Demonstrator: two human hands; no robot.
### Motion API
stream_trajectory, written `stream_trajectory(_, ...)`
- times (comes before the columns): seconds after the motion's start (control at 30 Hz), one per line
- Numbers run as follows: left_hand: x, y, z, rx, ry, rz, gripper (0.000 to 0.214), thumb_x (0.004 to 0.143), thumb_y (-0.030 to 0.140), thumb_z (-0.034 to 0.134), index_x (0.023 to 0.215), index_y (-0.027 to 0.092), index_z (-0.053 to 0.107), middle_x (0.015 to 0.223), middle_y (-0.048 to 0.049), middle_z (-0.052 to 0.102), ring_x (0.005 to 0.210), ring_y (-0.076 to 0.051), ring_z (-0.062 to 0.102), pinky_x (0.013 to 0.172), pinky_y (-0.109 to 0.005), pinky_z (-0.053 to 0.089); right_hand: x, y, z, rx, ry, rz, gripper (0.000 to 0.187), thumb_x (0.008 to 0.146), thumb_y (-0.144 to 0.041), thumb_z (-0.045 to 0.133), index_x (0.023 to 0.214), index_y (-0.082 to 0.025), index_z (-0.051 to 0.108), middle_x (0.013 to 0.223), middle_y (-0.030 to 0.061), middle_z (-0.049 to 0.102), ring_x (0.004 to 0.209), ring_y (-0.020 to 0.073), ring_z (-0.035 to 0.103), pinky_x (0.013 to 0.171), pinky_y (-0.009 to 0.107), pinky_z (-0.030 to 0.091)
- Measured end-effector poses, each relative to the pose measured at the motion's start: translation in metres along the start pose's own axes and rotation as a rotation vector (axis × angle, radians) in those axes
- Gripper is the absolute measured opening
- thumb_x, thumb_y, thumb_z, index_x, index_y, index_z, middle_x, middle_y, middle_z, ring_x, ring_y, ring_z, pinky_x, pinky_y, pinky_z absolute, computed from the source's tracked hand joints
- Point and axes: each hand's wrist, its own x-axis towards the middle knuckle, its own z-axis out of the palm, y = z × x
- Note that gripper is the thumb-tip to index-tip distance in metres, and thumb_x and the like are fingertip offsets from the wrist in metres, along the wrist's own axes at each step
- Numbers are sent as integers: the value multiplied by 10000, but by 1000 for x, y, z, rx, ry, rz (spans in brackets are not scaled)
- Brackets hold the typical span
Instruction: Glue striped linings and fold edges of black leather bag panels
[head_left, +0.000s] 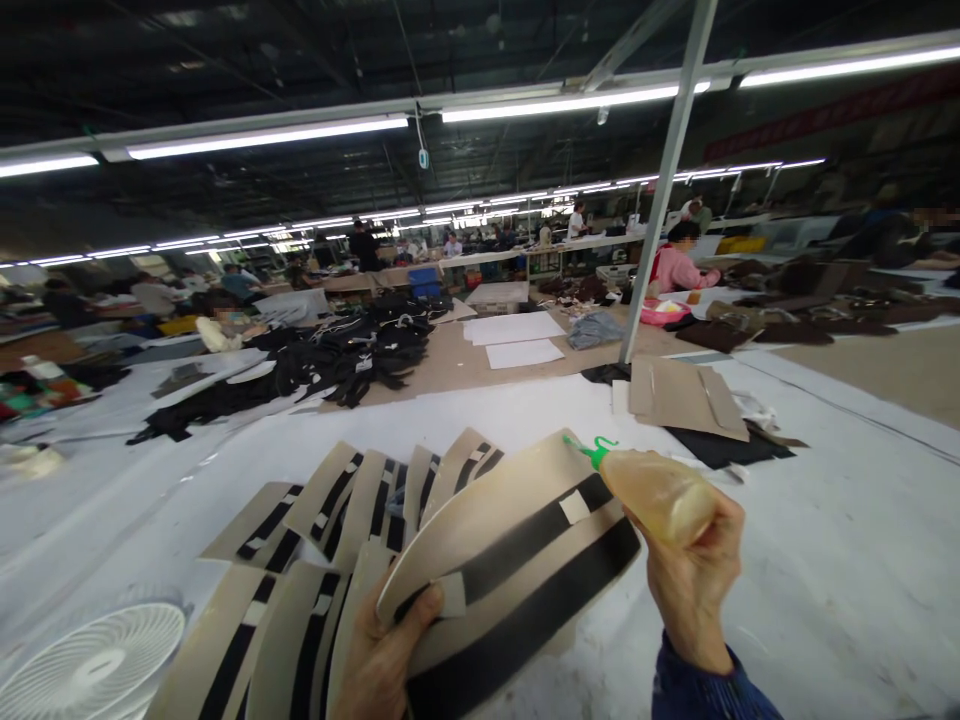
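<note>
My left hand (397, 640) grips the lower left edge of a curved beige panel (502, 500), thumb on top beside a small pale patch. Two black strips run along this panel, with another pale patch near its right end. In my right hand (697, 580) is a squeeze bottle (660, 495) of yellowish liquid, tilted on its side. Its green nozzle (592, 452) points left, close to the panel's upper right corner; I cannot tell whether the tip touches. Several similar beige panels (322, 500) with black strips lie overlapping to the left.
A white fan grille (97, 660) is at the lower left. Black fabric pieces (352, 350) are heaped beyond the white table surface (825, 560). Brown cardboard (686, 400) lies on black cloth by a metal post (667, 180). A person in pink (675, 268) works farther back at right.
</note>
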Motion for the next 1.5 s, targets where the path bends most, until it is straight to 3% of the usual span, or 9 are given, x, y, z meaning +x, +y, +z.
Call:
stream_trajectory(0.13,4,-2,7,-75,-141,-80,388,602,378,895,867,119,780,771,-83,780,715,-248,734,606,-263,568,-19,-11,6,101,-121,-31,516,570,-247,898,996,-225,608,933,22,725,846,258,715,855,527,559)
stream_trajectory(0.37,10,-5,21,-150,-255,-140,357,650,327,878,917,115,770,792,-93,781,690,-226,729,626,-276,576,-38,-40,22,409,-435,-67,228,946,-257,567,1144,-326,655,1121,63,737,990,277,727,756,496,627)
stream_trajectory(0.53,12,-6,24,-190,-281,-127,322,657,303,874,895,116,767,756,-77,775,658,-200,716,619,-260,571,-43,-52,28,439,-501,-82,316,900,-246,662,1199,-348,648,1154,38,735,1009,263,725,789,460,637)
stream_trajectory(0.73,14,-7,25,-217,-294,-127,364,647,288,873,948,118,760,803,-73,778,727,-202,720,680,-261,571,-52,-52,18,499,-545,302,237,941,-426,566,967,-269,741,995,54,771,904,289,748,747,451,648)
stream_trajectory(0.83,15,-9,22,-205,-294,-130,370,659,289,864,963,109,756,812,-83,777,764,-214,723,684,-258,562,-51,-44,10,361,-412,403,232,889,-455,623,945,-254,725,1024,91,757,975,329,724,795,530,621)
stream_trajectory(0.93,16,-11,21,-202,-306,-122,356,681,281,850,978,112,751,826,-88,776,787,-217,724,691,-256,552,-53,-37,9,343,-281,324,244,798,-353,748,994,-236,661,1132,89,729,1079,333,683,871,583,573)
stream_trajectory(1.17,22,-34,27,-101,-306,-24,348,738,296,784,1043,133,746,941,-85,785,889,-242,723,839,-330,558,-69,-36,11,319,-502,426,514,586,-243,908,1017,-240,628,1093,87,736,944,277,722,824,475,596)
stream_trajectory(1.3,21,-73,2,12,-170,-40,382,746,358,779,1045,122,754,976,-109,784,1016,-294,698,917,-376,539,-49,-32,2,358,-380,594,515,631,-435,885,1063,-271,658,1050,25,743,880,200,718,760,357,619)
stream_trajectory(1.5,1,-136,-77,161,124,-136,446,638,398,824,973,111,757,988,-153,776,1016,-342,701,946,-441,531,-19,-18,-31,328,-167,795,653,456,-507,944,1025,-288,709,1060,-63,716,986,120,659,827,201,594)
